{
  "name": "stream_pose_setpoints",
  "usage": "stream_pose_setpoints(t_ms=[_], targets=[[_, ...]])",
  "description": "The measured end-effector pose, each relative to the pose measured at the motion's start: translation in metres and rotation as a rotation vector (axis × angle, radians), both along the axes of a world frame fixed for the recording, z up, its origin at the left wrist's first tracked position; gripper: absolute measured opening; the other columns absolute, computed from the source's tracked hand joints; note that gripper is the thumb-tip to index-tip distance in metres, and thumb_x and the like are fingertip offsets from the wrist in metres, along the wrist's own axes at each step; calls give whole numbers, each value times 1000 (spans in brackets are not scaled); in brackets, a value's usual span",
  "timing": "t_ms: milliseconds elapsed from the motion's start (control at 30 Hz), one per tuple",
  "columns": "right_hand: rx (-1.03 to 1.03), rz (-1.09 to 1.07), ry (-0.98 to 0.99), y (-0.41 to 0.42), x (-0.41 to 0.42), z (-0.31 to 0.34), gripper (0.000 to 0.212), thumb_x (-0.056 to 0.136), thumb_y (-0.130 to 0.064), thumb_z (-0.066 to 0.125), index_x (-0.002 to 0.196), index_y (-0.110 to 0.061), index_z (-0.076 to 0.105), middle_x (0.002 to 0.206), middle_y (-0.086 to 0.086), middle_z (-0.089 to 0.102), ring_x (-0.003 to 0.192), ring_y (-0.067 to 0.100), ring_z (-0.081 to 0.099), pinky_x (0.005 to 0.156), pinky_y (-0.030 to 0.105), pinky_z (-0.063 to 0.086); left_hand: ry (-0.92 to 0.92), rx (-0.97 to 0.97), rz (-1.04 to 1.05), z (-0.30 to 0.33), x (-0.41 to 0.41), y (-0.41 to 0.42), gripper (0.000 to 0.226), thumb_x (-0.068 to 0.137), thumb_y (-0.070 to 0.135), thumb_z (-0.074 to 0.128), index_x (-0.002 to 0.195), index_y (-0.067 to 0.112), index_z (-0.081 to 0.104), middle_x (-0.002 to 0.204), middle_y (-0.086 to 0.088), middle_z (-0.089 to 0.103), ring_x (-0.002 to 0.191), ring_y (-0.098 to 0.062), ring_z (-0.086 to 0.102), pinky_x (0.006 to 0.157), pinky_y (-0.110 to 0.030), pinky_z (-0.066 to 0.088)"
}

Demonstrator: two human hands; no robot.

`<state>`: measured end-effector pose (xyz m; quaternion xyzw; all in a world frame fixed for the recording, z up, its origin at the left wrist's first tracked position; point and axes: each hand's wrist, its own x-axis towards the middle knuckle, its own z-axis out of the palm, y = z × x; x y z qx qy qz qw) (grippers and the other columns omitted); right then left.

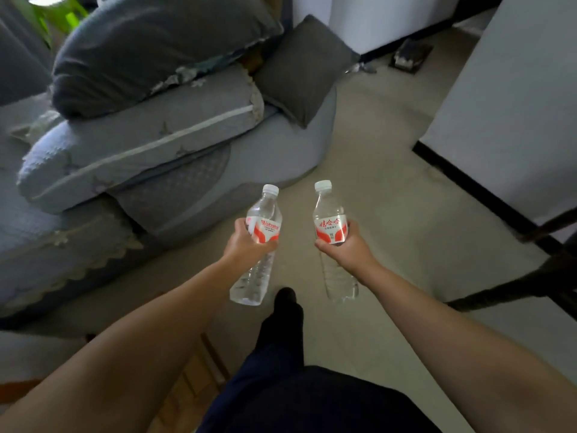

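Observation:
My left hand (246,243) grips a clear plastic water bottle (260,214) with a white cap and a red-and-white label, holding it by the middle, its top tilted slightly right. My right hand (343,248) grips a second, matching water bottle (331,210) around its label, nearly upright. Both bottles hang in the air above the beige floor, side by side and a small gap apart. Both arms are stretched forward.
A grey sofa (281,157) piled with folded bedding and a dark pillow (150,48) fills the left. A grey cushion (303,70) leans at its end. A white wall with black skirting (487,189) and dark chair legs (512,289) stand right. My dark-trousered leg (281,326) steps onto the floor.

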<state>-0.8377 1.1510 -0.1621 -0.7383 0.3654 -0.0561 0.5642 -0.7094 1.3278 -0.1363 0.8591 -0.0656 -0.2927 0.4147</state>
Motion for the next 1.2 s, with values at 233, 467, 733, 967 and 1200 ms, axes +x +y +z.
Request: stream_pose_setpoints(t_ms=[233, 467, 733, 967, 1200], targets=[[-19, -198, 7, -108, 88, 11, 53, 76, -28, 80, 112, -22, 41, 89, -13, 59, 87, 13, 62, 82, 30, 51, -24, 13, -213, 4, 125, -139, 74, 77, 29, 78, 134, 13, 33, 113, -2, 59, 94, -17, 58, 75, -29, 47], [-2, -466, -4, -206, 112, 13, 61, 73, -33, 81, 119, -23, 42, 98, -8, 63, 90, 13, 64, 82, 38, 56, -71, 38, -459, 9, 182, -282, 77, 74, 31, 80, 133, 11, 34, 110, 0, 54, 97, -18, 56, 78, -28, 44], [1, -695, 14, -346, 90, -2, 67, 73, -29, 81, 126, -18, 41, 106, -1, 62, 90, 12, 63, 79, 34, 56, -62, 23, -752, -3, 170, -465, 68, 73, 34, 79, 124, 15, 38, 108, 2, 55, 94, -19, 57, 76, -29, 42], [-30, -747, 63, -488, 63, 8, 66, 74, -29, 81, 126, -16, 42, 106, -1, 62, 90, 14, 62, 78, 31, 51, -52, -24, -833, 8, 155, -627, 69, 73, 31, 80, 127, 19, 38, 112, 2, 57, 92, -17, 57, 78, -27, 41], [8, -922, 49, -597, 15, 15, 71, 76, -28, 79, 132, -13, 38, 113, 2, 59, 102, 20, 62, 90, 43, 55, 65, -84, -977, 10, 111, -775, 73, 76, 23, 78, 134, 15, 34, 121, -2, 53, 101, -19, 54, 85, -31, 44]])
